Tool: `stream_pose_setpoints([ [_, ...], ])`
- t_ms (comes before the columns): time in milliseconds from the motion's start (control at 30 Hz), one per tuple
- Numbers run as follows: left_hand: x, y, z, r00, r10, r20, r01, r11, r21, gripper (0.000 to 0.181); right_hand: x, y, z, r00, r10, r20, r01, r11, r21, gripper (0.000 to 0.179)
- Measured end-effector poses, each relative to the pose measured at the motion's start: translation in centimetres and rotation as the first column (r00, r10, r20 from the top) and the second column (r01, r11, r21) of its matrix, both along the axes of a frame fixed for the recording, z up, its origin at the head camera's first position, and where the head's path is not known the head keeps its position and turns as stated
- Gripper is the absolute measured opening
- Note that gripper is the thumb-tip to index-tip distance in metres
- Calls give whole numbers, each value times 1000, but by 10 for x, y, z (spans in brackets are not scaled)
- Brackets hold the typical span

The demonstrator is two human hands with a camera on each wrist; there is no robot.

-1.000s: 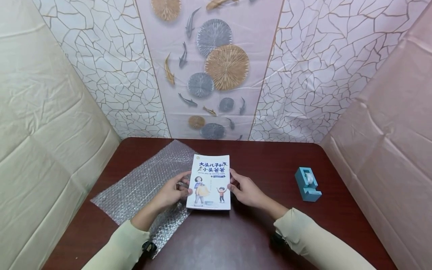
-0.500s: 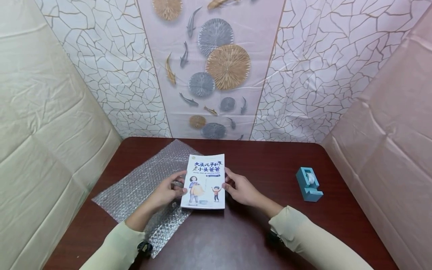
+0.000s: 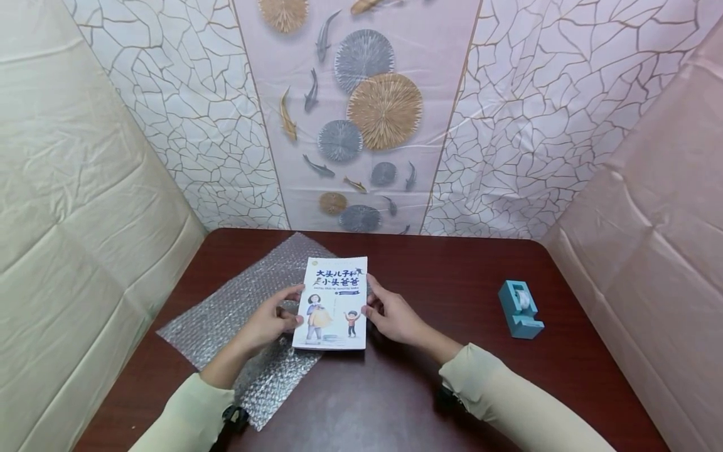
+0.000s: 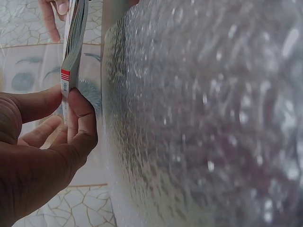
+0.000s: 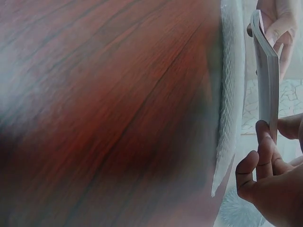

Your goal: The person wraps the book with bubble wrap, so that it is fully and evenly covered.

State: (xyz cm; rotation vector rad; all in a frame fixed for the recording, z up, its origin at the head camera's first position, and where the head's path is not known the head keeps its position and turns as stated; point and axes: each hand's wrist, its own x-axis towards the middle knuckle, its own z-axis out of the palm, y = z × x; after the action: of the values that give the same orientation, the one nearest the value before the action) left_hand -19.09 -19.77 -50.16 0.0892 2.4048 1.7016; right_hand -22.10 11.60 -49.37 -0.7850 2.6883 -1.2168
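A white paperback book (image 3: 333,304) with blue Chinese title characters and two cartoon figures is held up by both hands, cover facing up. My left hand (image 3: 268,323) pinches its left edge at the spine, thumb on the cover and fingers beneath, as the left wrist view shows on the book (image 4: 66,80). My right hand (image 3: 398,317) pinches the opposite edge between thumb and fingers; the right wrist view shows the book's page edges (image 5: 271,71) above the table. Under the left hand and partly under the book lies a sheet of bubble wrap (image 3: 226,307), flat on the table.
A blue tape dispenser (image 3: 519,309) with a clear roll stands at the right of the dark red-brown table (image 3: 452,282). Patterned cloth (image 3: 361,125) hangs behind the table, and pale cloth walls (image 3: 666,207) rise at both sides.
Both hands have carried the book a little to the left, farther over the bubble wrap. The bubble wrap and tape dispenser stay in place on the table.
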Motion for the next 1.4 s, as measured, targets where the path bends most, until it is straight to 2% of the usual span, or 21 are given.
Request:
stream_pose_setpoints([
  [467,5,-17,4,1000,7,5,-7,999,-40,83,1,-18,-5,999,40,-30,-40,999,-12,68],
  [667,6,-24,5,1000,-3,-12,2,999,-42,84,0,-24,-6,999,45,-22,-46,999,-26,69],
  [933,7,-29,7,1000,19,7,-18,999,-47,86,-2,-31,-3,999,48,1,-48,998,-33,70],
  [1233,8,-39,7,1000,3,4,-3,999,-51,85,-5,-36,-5,996,93,-12,-93,995,-23,70],
  [1400,8,-44,9,1000,-2,-12,1,998,-71,86,-8,-40,-4,995,96,23,-96,995,-30,73],
])
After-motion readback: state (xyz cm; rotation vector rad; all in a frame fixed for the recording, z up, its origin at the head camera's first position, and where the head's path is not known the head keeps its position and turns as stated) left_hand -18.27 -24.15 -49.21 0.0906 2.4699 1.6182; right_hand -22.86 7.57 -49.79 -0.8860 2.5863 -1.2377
